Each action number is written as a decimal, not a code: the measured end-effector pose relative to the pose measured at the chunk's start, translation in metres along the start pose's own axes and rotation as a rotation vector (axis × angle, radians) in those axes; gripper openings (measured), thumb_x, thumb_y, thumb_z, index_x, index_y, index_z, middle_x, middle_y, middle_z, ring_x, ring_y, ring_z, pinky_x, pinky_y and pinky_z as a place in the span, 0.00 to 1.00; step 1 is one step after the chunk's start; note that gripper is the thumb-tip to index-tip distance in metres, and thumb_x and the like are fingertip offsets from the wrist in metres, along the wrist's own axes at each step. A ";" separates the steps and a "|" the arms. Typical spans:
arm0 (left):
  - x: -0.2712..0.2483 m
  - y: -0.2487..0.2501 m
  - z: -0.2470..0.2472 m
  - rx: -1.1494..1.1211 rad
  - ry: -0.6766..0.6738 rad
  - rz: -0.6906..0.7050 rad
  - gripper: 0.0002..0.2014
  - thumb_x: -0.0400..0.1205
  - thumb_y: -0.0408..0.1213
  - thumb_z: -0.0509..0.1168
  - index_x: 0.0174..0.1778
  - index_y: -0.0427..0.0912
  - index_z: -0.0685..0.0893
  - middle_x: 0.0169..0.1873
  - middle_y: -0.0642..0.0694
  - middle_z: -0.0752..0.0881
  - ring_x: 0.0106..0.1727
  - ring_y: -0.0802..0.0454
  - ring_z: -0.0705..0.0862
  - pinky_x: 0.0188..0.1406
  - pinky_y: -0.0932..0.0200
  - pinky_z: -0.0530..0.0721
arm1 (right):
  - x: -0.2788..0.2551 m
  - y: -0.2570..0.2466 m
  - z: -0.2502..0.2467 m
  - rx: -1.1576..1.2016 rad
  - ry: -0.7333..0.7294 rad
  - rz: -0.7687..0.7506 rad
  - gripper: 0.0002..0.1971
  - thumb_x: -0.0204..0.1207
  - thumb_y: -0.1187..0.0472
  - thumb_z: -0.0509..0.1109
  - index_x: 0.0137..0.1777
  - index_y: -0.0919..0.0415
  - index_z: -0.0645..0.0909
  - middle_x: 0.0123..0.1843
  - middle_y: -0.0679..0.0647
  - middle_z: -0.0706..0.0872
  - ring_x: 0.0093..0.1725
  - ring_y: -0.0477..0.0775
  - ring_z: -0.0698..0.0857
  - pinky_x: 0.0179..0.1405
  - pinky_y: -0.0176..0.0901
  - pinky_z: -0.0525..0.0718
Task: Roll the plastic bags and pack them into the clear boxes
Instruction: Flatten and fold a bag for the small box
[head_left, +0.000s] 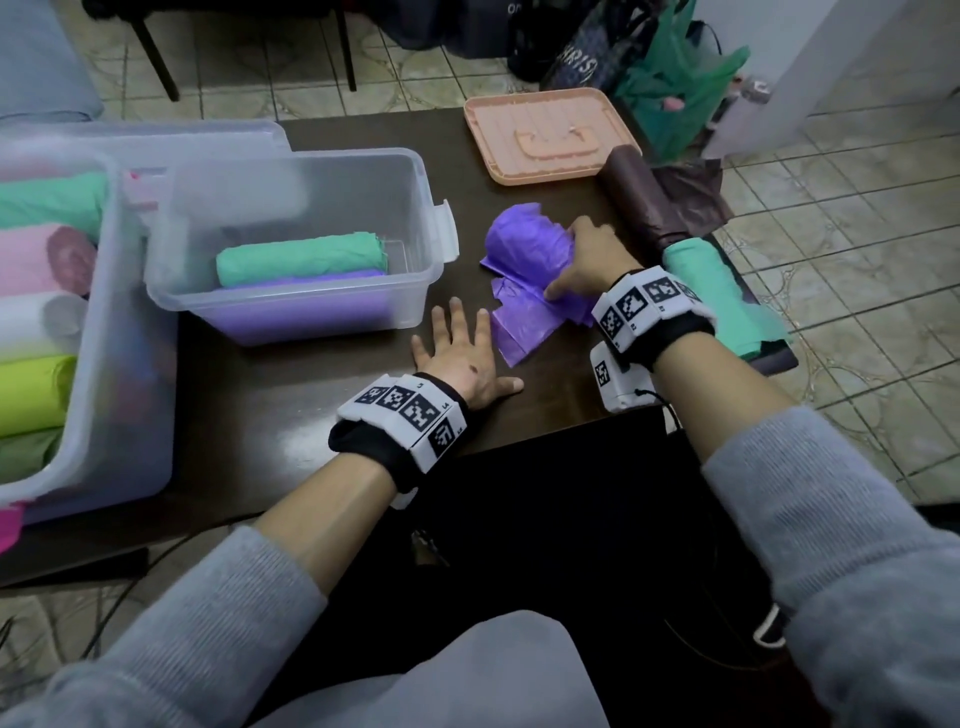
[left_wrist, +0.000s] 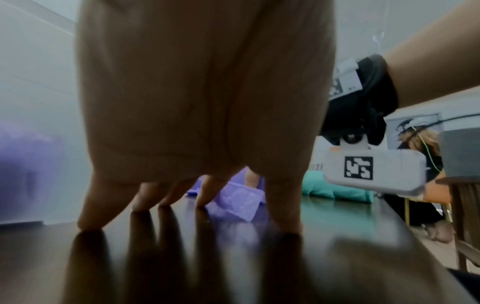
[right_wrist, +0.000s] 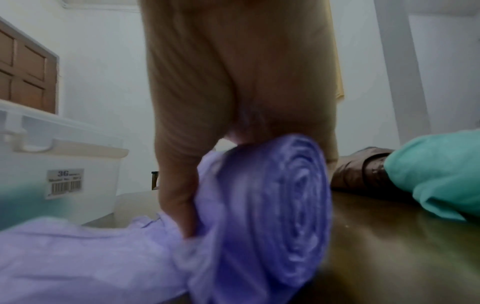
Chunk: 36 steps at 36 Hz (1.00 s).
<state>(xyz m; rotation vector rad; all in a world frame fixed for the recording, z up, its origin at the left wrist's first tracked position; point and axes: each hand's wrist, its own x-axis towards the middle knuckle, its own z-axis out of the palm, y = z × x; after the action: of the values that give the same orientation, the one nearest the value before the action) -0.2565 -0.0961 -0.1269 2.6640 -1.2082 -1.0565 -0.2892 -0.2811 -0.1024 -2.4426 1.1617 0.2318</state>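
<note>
A purple plastic bag roll (head_left: 524, 249) lies on the dark table (head_left: 291, 405), its loose tail (head_left: 519, 332) spread toward me. My right hand (head_left: 582, 265) grips the roll from above, thumb against its near side; the right wrist view shows the spiral end of the purple roll (right_wrist: 280, 216) under my palm. My left hand (head_left: 462, 353) lies flat on the table with fingers spread, just left of the loose tail, holding nothing; its fingertips (left_wrist: 91, 222) touch the tabletop. A small clear box (head_left: 415, 291) holds a green roll (head_left: 301, 260) on a purple roll (head_left: 311, 306).
A large clear box (head_left: 135, 415) at left holds several coloured rolls. A peach lid (head_left: 550, 135) lies at the table's far side. A brown roll (head_left: 639, 197) and a green roll (head_left: 711, 291) lie along the right edge. Bags stand on the tiled floor behind.
</note>
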 end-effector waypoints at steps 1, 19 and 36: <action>0.000 0.000 -0.002 -0.007 -0.003 0.000 0.48 0.80 0.59 0.62 0.83 0.44 0.37 0.80 0.39 0.30 0.81 0.38 0.31 0.78 0.35 0.41 | -0.001 0.000 0.001 0.019 -0.011 0.007 0.41 0.63 0.58 0.82 0.73 0.63 0.65 0.71 0.63 0.72 0.68 0.64 0.76 0.61 0.49 0.77; -0.002 0.039 -0.051 -1.286 0.196 0.059 0.31 0.85 0.61 0.44 0.61 0.36 0.78 0.52 0.41 0.85 0.47 0.46 0.86 0.42 0.54 0.83 | -0.040 0.008 -0.047 0.175 0.644 -0.375 0.27 0.64 0.60 0.75 0.63 0.61 0.73 0.55 0.58 0.82 0.57 0.59 0.79 0.58 0.53 0.73; 0.008 0.017 -0.035 -1.012 0.169 -0.092 0.05 0.80 0.36 0.64 0.37 0.44 0.81 0.41 0.42 0.81 0.42 0.45 0.79 0.44 0.54 0.81 | -0.060 0.035 0.002 -0.284 0.008 -0.374 0.42 0.54 0.59 0.85 0.68 0.51 0.69 0.71 0.52 0.71 0.74 0.57 0.63 0.72 0.53 0.57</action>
<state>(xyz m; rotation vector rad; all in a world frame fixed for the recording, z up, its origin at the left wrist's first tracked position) -0.2437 -0.1219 -0.0998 1.9387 -0.3339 -1.0290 -0.3543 -0.2582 -0.0960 -2.8529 0.6906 0.2884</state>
